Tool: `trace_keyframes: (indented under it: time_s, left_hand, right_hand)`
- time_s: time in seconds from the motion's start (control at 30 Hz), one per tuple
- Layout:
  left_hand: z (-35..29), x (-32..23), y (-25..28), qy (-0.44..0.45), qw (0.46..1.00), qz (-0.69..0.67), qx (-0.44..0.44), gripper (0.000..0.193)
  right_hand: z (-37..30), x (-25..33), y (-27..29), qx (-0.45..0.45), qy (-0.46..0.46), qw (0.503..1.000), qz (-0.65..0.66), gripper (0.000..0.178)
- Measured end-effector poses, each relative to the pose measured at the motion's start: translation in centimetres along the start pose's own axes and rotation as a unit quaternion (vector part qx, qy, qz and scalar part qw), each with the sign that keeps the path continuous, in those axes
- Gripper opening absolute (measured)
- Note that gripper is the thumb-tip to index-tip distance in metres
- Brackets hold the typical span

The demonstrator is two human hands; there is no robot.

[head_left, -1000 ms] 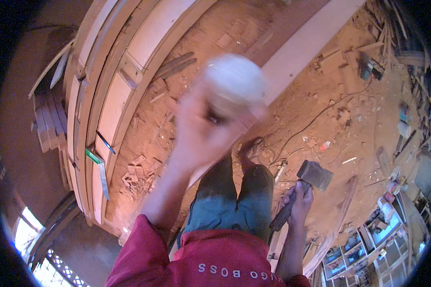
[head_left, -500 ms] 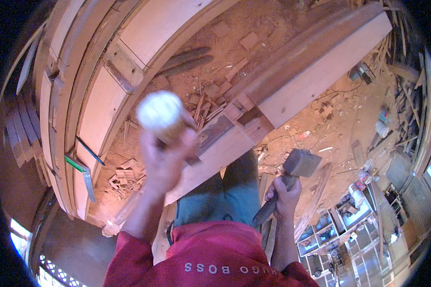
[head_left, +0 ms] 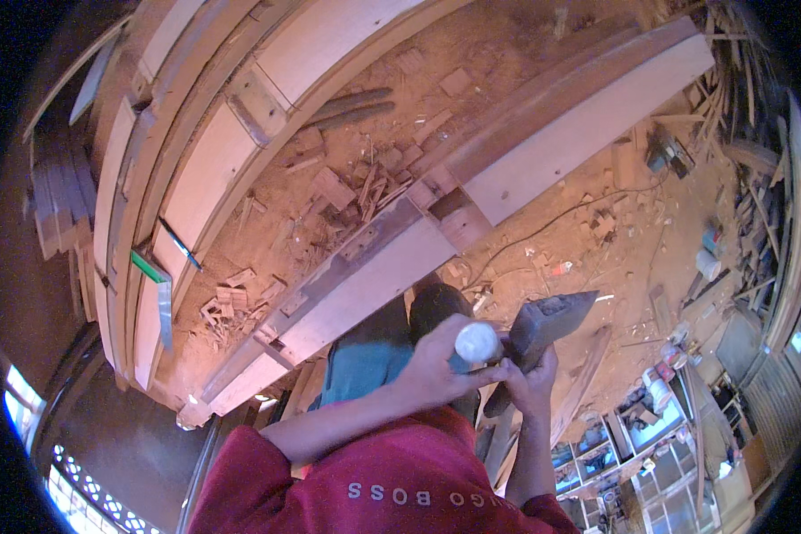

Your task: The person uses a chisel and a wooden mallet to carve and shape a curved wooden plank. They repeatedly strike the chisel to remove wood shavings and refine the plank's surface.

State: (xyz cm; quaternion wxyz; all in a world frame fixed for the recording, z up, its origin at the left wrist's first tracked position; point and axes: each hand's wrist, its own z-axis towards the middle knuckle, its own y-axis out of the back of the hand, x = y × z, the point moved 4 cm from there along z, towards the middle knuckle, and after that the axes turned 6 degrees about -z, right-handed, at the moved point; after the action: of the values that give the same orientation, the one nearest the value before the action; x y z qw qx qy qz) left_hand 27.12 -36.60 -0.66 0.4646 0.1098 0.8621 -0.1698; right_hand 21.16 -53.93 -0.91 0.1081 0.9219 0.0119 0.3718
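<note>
My right hand (head_left: 531,384) grips a mallet (head_left: 543,327) by its handle, with the dark, blocky head above the fist. Held in my left hand (head_left: 436,363) is a tool with a round, whitish end (head_left: 478,343) facing up; its other end is hidden, so its kind does not show. Both hands are close together in front of my body, the left fingers at the mallet just below its head. Beyond them a long wooden beam (head_left: 383,278) runs diagonally, with a notched recess (head_left: 454,216) cut near its middle.
Curved wooden frames (head_left: 200,165) stand at the left, bearing a green-handled square (head_left: 157,278) and a dark, slim pen-like stick (head_left: 180,244). Wood offcuts (head_left: 231,303) lie on the dusty floor. A compartmented tray (head_left: 627,432) sits at lower right; scrap wood (head_left: 761,196) is piled far right.
My left hand has swung right and down with the round-ended tool, from over the beam to the mallet. The mallet head has turned; my right hand stays near its earlier place.
</note>
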Motion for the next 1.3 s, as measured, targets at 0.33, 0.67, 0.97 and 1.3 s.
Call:
trace_keyframes:
  time_s: [0.33,0.67,0.97,1.3]
  left_hand:
    - [-11.6,8.9,16.6,0.048,0.776,0.583,-0.236,0.122]
    - [-11.8,9.7,18.1,0.137,0.785,0.569,-0.200,0.132]
    - [-12.5,11.8,18.9,0.115,0.798,0.550,-0.220,0.124]
    - [-7.4,4.3,16.6,0.038,0.729,0.599,-0.329,0.120]
  right_hand:
    - [-1.6,-14.3,9.2,-0.079,-0.024,0.989,-0.124,0.030]
    - [-8.4,-26.9,13.9,-0.054,-0.170,0.980,-0.092,0.017]
    - [-10.1,-33.4,10.4,-0.016,-0.296,0.953,-0.062,0.026]
    - [-5.3,-26.1,12.4,-0.029,-0.210,0.973,-0.086,0.017]
